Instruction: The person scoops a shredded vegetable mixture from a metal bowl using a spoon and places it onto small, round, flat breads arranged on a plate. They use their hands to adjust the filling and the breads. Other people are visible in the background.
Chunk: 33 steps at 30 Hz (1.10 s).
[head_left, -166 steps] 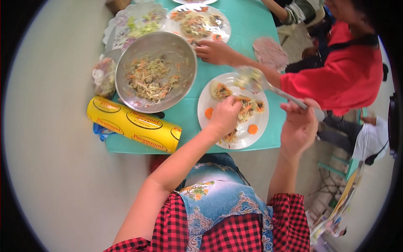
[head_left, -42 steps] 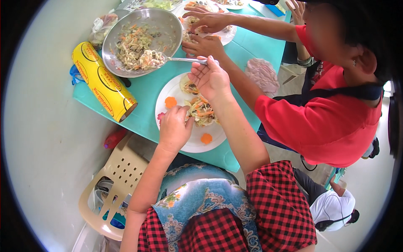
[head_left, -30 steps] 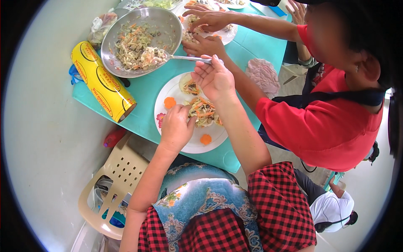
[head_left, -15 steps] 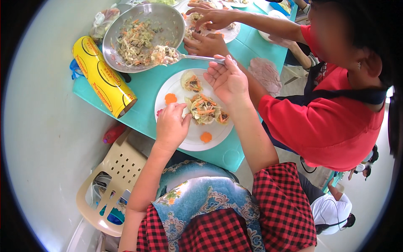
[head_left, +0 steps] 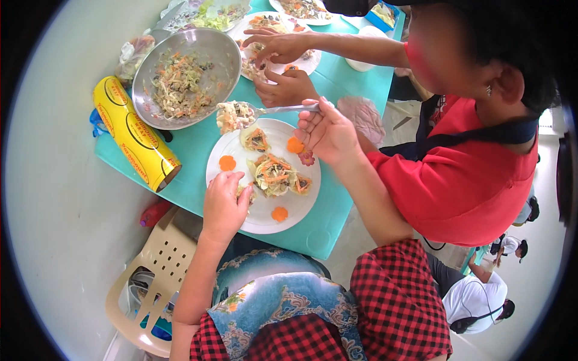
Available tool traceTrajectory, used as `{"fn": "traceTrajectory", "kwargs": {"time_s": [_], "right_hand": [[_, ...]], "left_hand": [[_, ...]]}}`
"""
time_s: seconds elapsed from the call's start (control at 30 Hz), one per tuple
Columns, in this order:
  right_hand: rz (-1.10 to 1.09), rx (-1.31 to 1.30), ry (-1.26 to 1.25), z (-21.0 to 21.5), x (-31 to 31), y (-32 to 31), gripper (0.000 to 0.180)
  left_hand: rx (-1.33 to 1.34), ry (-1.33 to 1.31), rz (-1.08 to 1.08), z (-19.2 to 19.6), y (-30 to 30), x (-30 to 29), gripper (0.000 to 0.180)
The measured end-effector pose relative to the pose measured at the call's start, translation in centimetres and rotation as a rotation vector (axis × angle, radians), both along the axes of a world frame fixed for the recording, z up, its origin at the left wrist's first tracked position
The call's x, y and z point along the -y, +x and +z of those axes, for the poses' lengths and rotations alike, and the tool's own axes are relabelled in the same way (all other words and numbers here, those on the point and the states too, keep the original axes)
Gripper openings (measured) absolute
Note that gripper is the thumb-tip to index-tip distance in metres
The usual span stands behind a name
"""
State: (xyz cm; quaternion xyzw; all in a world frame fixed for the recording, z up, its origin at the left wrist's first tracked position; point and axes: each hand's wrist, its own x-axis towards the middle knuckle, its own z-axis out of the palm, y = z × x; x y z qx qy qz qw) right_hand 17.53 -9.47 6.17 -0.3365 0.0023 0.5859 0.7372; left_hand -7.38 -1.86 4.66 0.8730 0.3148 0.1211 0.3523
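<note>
My right hand (head_left: 332,137) grips a metal spoon (head_left: 278,109) by the end of its handle. The spoon's bowl carries a heap of mixed salad (head_left: 235,117), held above the far left rim of a white plate (head_left: 288,224). On that plate sit a large mound of shredded filling (head_left: 273,174), a smaller portion on a leaf (head_left: 256,139) and flower-cut carrot slices (head_left: 279,214). My left hand (head_left: 223,207) hovers at the plate's left edge, thumb and forefinger apart, beside another small portion (head_left: 245,194) that it partly hides.
A steel bowl of salad (head_left: 183,81) stands at the far left, a yellow wrap roll (head_left: 135,133) nearer. At right, a person in red (head_left: 457,171) reaches over another white plate (head_left: 310,62). A cloth (head_left: 361,117) lies by the turquoise table's (head_left: 328,210) edge; a beige chair (head_left: 153,259) is at left.
The loaded spoon has moved out from over the steel bowl's rim toward the plate. The whole view has shifted a little, and a carrot flower by my right hand now shows.
</note>
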Motion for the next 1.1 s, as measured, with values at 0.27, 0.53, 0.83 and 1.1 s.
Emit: {"fn": "traceTrajectory", "kwargs": {"time_s": [0.27, 0.53, 0.83, 1.1], "right_hand": [[-0.02, 0.023, -0.005, 1.2, 0.2, 1.5, 0.032], [-0.04, -0.038, -0.004, 0.3, 0.2, -0.3, 0.033], [-0.063, -0.01, -0.062, -0.5, 1.9, -0.2, 0.032], [0.007, 0.149, -0.124, -1.7, 2.7, 1.4, 0.032]], "left_hand": [[-0.006, -0.008, 0.0, 0.4, 0.1, -0.1, 0.029], [-0.015, 0.013, -0.02, 0.0, 0.0, -0.6, 0.03], [-0.039, -0.069, 0.063, -0.3, -0.8, -1.5, 0.029], [-0.013, -0.042, 0.018, -0.5, -0.6, -0.5, 0.017]]}}
